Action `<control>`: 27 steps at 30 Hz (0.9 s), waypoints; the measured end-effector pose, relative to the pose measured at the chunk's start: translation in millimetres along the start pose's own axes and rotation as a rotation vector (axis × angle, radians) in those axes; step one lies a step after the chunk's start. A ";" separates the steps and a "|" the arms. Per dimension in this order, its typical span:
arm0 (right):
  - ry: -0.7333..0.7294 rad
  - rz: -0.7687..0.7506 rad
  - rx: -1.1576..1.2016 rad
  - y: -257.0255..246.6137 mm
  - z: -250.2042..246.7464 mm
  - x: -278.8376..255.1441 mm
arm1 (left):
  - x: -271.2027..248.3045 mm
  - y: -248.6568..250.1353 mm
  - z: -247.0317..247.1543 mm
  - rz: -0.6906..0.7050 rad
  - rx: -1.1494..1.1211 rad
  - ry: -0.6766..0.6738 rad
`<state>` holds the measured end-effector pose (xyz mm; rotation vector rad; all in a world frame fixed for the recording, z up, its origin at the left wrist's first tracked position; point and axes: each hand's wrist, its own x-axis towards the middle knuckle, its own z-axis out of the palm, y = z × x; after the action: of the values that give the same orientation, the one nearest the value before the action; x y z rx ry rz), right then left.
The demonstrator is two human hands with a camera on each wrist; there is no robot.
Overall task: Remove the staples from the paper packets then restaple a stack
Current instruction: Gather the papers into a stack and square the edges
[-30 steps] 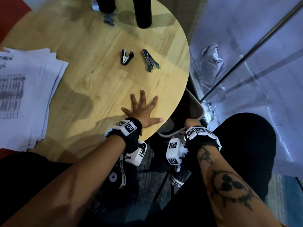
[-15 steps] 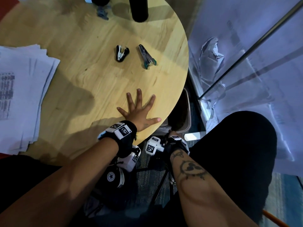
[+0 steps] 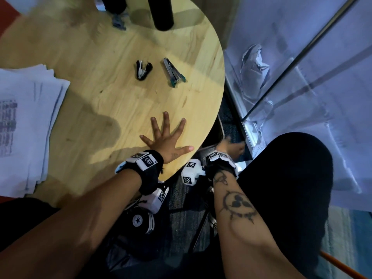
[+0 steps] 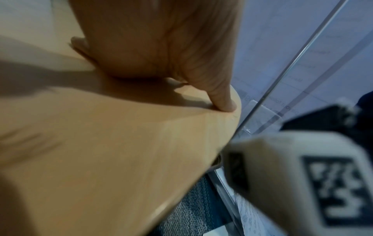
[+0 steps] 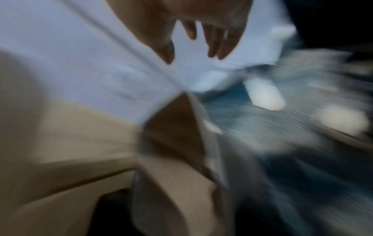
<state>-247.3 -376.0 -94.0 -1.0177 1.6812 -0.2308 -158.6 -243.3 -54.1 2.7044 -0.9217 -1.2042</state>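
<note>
My left hand (image 3: 167, 135) lies flat on the round wooden table (image 3: 96, 109), fingers spread, near its right edge; the left wrist view shows its thumb (image 4: 220, 97) pressed on the wood. Farther back lie a black staple remover (image 3: 143, 69) and a small metal stapler (image 3: 173, 73) with a green end. A loose stack of printed paper packets (image 3: 26, 127) sits at the table's left. My right hand (image 3: 231, 148) is down beside the table edge, below its top; in the blurred right wrist view its fingers (image 5: 212, 43) are spread and hold nothing.
Two dark cylinders (image 3: 161, 13) stand at the table's far edge. A clear plastic bin (image 3: 302, 97) with crumpled paper sits on the floor to the right. My knee (image 3: 285, 178) and a shoe (image 3: 141, 220) are below, on blue carpet.
My right hand has moved forward and to the right beside the table edge, below the tabletop, its fingers spread. My left hand stays flat on the table.
</note>
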 end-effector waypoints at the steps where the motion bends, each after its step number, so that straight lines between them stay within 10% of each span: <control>1: 0.090 -0.159 -0.027 -20.1 -1.2 -8.9 | -1.0 -0.8 -2.4 -0.007 -0.033 0.006; 5: -0.075 -0.867 -0.017 -87.3 7.4 -93.2 | -2.8 -15.1 -19.4 0.003 -0.633 0.204; 9: -0.499 -1.029 -0.205 -75.5 39.8 -173.3 | -41.4 -71.5 -77.4 -0.039 -1.256 0.449; 13: -0.742 -1.129 -0.659 -33.7 72.7 -233.7 | -94.4 -187.2 -119.9 -0.088 -1.067 0.885; 20: -1.123 -1.292 -1.426 32.6 137.4 -284.4 | -173.8 -365.1 -100.8 -0.639 -0.566 1.083; 27: -1.173 -1.000 -1.562 63.3 188.5 -280.3 | -173.7 -480.6 -71.5 -0.904 -0.669 0.705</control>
<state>-108.7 -73.3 -8.7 -2.3590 -0.1350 1.0395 41.5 230.9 -16.8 2.5767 0.7163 -0.3355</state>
